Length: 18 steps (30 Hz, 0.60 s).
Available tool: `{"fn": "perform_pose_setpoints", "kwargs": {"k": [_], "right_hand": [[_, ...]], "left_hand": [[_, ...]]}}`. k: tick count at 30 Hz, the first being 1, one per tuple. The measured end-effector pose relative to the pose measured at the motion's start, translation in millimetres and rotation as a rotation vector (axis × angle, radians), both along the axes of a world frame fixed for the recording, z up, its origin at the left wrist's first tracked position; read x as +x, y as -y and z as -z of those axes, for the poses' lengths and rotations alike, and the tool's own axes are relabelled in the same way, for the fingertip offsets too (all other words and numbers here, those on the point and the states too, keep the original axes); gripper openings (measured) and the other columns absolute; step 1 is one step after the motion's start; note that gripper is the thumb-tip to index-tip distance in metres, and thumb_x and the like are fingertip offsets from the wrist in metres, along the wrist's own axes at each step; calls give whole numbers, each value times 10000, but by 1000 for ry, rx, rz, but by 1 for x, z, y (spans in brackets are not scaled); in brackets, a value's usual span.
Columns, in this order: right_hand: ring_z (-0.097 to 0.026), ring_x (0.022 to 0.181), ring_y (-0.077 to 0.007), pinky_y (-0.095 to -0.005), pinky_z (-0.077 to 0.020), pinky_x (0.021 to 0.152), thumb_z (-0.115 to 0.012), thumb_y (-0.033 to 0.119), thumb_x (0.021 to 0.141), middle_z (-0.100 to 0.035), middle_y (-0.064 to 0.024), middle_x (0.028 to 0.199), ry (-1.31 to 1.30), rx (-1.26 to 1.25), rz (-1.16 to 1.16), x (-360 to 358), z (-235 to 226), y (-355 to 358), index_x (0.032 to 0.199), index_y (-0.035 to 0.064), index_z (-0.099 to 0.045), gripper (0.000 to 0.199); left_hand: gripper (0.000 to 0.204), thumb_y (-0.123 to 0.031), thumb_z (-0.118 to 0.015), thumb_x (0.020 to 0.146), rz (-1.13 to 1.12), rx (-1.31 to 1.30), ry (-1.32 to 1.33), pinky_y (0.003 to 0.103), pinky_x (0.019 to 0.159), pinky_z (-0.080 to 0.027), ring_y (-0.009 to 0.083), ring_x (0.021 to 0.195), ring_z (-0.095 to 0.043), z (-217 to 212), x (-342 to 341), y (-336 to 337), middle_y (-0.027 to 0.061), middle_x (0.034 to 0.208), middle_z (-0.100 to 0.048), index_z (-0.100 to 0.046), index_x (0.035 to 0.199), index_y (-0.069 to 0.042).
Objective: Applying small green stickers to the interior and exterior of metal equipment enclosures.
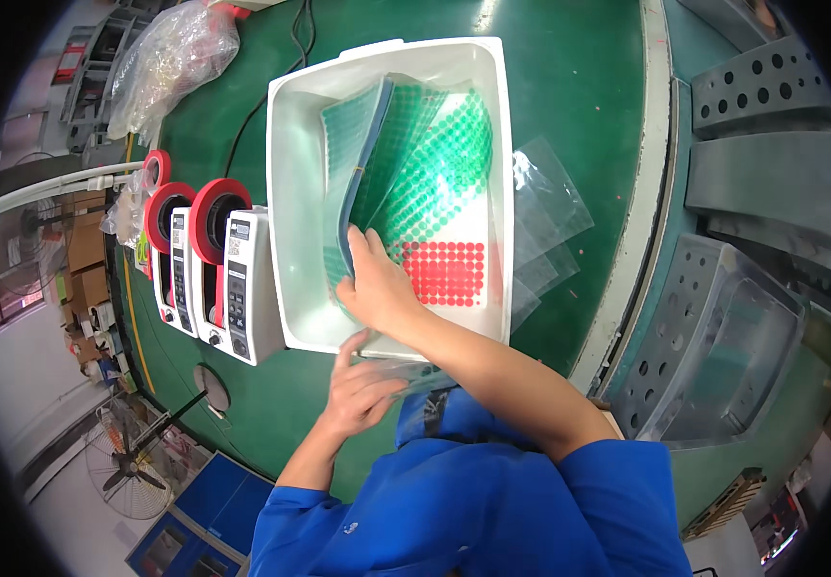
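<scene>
A white plastic tub (290, 192) stands on the green table and holds sheets of round stickers, green ones (434, 173) above and red ones (449, 274) below. My right hand (377, 284) reaches into the tub and lifts the edge of a stack of green sticker sheets (358, 144), thumb on top. My left hand (362, 389) is at the tub's near rim, fingers closed on a thin clear plastic bag (415, 370) lying over the rim.
Two white tape dispensers with red rolls (209, 269) stand left of the tub. Clear bags (545, 207) lie to its right, a full clear bag (170, 62) at the back left. Grey perforated trays (713, 337) sit on the right.
</scene>
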State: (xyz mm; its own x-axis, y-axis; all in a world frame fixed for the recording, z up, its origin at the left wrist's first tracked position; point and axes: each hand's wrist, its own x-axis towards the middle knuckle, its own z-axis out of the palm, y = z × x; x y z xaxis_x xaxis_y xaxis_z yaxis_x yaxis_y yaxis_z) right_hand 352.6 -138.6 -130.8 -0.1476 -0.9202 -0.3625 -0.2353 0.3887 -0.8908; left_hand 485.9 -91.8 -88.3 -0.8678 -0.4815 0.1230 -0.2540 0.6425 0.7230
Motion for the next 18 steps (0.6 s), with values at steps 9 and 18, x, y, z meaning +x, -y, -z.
{"fn": "perform_pose_setpoints", "kwargs": {"k": [9,18], "right_hand": [[-518,929,-291,-341,-430,788,-626,196,693,-411,-220,1160,400,-85,49,10,20,13,1308,-21,-191,784],[-520,1002,-260,-327,-410,845,-583,128,775,-490,-186,1125,517,-63,225,1,23,-6,1289,-9,-231,639]], "left_hand": [[181,-70,-664,585,87,39,-47,453,853,-417,168,628,-562,20,-17,-6,36,680,-586,-622,759,-92],[169,-80,-664,611,110,168,-64,461,877,-398,172,640,-569,17,-18,3,33,672,-580,-612,772,-86]]}}
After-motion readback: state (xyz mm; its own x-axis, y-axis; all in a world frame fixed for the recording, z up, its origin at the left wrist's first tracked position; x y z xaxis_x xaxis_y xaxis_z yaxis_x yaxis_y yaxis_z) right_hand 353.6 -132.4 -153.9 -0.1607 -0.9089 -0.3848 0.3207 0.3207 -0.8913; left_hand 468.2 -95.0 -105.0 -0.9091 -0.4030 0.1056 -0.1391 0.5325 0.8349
